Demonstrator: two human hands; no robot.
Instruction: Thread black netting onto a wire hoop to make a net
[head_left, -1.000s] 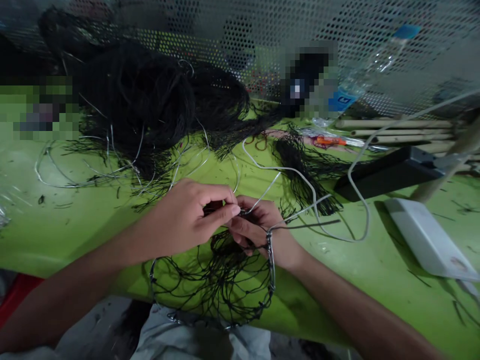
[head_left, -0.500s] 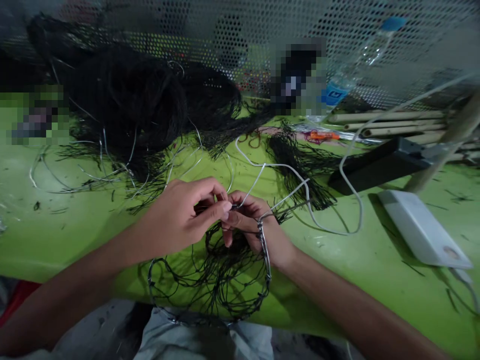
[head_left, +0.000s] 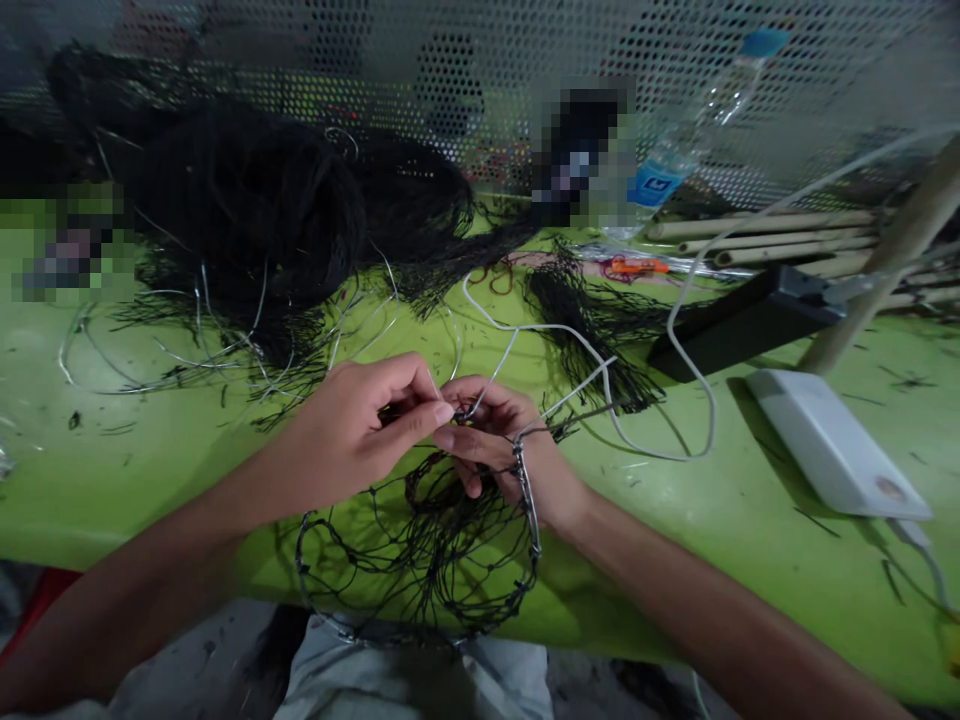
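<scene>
A wire hoop (head_left: 534, 525) strung with black knotted netting (head_left: 439, 560) hangs over the front edge of the green table. My left hand (head_left: 360, 425) pinches thumb to forefinger at the hoop's far side, on black net cord beside the wire. My right hand (head_left: 517, 440) is closed around the same stretch of wire and net, thumb pressed near my left fingertips. A loose wire end (head_left: 491, 370) sticks up beyond the fingers. The exact grip between the fingertips is partly hidden.
A heap of black netting (head_left: 247, 200) and loose silver wires (head_left: 202, 350) lie behind my hands. To the right are a white cable (head_left: 705, 420), a black box (head_left: 742, 325), a white power bank (head_left: 840, 440), thin sticks (head_left: 765, 235) and a water bottle (head_left: 660, 180).
My left fingertips have shifted slightly left, and a little of the gap between the two hands has opened. Both hands keep hold; the camera view has shifted a little.
</scene>
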